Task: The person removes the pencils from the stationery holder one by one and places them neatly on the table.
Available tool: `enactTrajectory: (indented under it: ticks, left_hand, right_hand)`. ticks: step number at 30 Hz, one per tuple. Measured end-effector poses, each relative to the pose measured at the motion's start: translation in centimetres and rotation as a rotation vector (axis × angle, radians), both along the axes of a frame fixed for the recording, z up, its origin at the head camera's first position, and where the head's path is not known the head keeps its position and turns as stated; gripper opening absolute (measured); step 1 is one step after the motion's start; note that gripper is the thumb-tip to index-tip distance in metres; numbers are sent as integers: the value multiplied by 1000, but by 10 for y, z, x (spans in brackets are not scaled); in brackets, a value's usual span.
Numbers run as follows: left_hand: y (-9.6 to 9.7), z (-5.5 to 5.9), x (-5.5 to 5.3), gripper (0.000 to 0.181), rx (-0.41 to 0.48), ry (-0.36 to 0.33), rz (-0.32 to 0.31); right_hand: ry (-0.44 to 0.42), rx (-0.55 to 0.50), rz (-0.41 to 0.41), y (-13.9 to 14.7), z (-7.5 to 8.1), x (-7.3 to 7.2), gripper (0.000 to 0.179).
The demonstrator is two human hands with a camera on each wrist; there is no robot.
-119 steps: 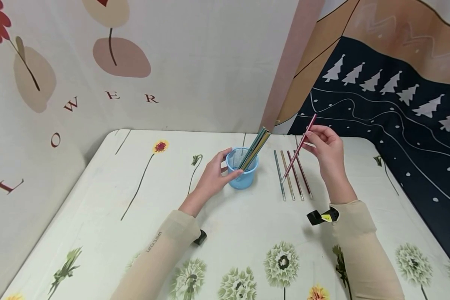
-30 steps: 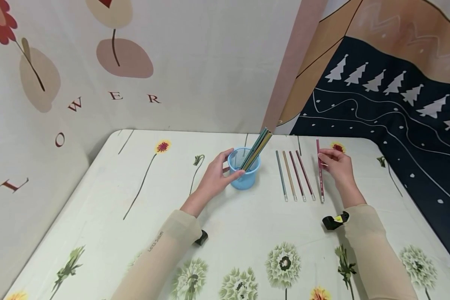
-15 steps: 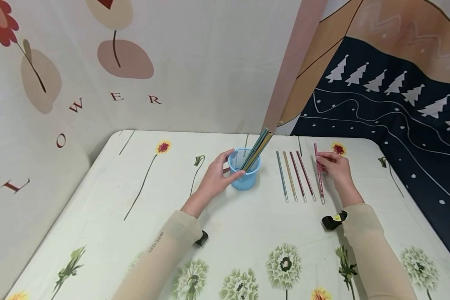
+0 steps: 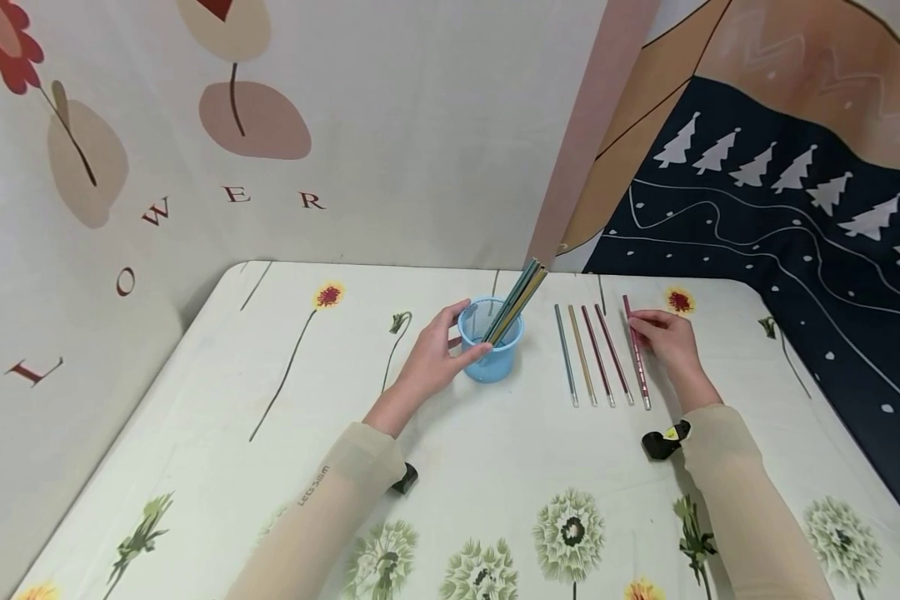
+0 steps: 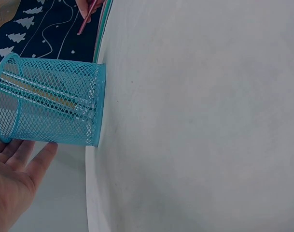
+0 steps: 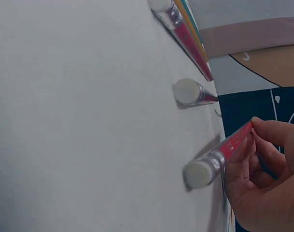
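My left hand (image 4: 437,360) holds a light blue mesh pencil cup (image 4: 492,363), thumb and fingers around its near side and rim. Several pencils (image 4: 517,302), teal and gold among them, lean to the right inside it. With thumb and fingers my right hand (image 4: 667,340) pinches a dark pink pencil (image 4: 639,371) near its far end. Its white eraser (image 6: 199,175) points back toward me, low over the table in the right wrist view. Left of it lie a teal pencil (image 4: 566,354), a gold pencil (image 4: 582,354) and two dark red pencils (image 4: 598,354), side by side.
The table wears a white flower-print cloth (image 4: 480,450). A pale printed curtain (image 4: 405,167) stands behind and to the left. At the right hangs dark fabric with white trees (image 4: 720,217).
The pink pencil was raised over the row four seconds ago; it has since come down to the row's right. Lately its far end has swung left with my right hand. The left hand stays put.
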State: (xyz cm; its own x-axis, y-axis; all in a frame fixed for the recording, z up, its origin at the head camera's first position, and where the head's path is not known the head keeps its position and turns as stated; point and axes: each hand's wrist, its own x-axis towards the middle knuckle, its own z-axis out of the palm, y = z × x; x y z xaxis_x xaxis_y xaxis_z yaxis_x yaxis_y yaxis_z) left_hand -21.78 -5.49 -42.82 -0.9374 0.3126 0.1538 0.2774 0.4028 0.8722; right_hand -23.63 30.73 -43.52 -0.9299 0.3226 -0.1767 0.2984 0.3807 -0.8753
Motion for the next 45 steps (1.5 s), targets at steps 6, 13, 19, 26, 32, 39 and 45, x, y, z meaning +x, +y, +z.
enactTrajectory:
  ticks: [6,13,19,26,32,39,45]
  left_hand:
    - [0,-1,0,79,-5,-3,4]
    - [0,-2,-1,80,-9,13,4]
    - [0,0,0,81,-6,-5,3]
    - [0,-1,-1,80,-8,-5,0]
    - [1,-1,-1,80,-12,-11,4]
    - [0,0,0,79,-16,-10,7]
    - [0,0,0,80,-15,-7,2]
  right_hand:
    - [-22,40,36,1,-3,-4,44]
    - [-60,94,48,0,-4,-8,41]
    - [-63,113,73,0,-4,-9,39]
    - [-55,170,88,-2,-4,-9,36]
    - [-63,189,90,-2,-5,-11,34]
    - [-63,209,92,-2,-7,-13,33]
    - [-62,208,92,-2,-7,-14,31]
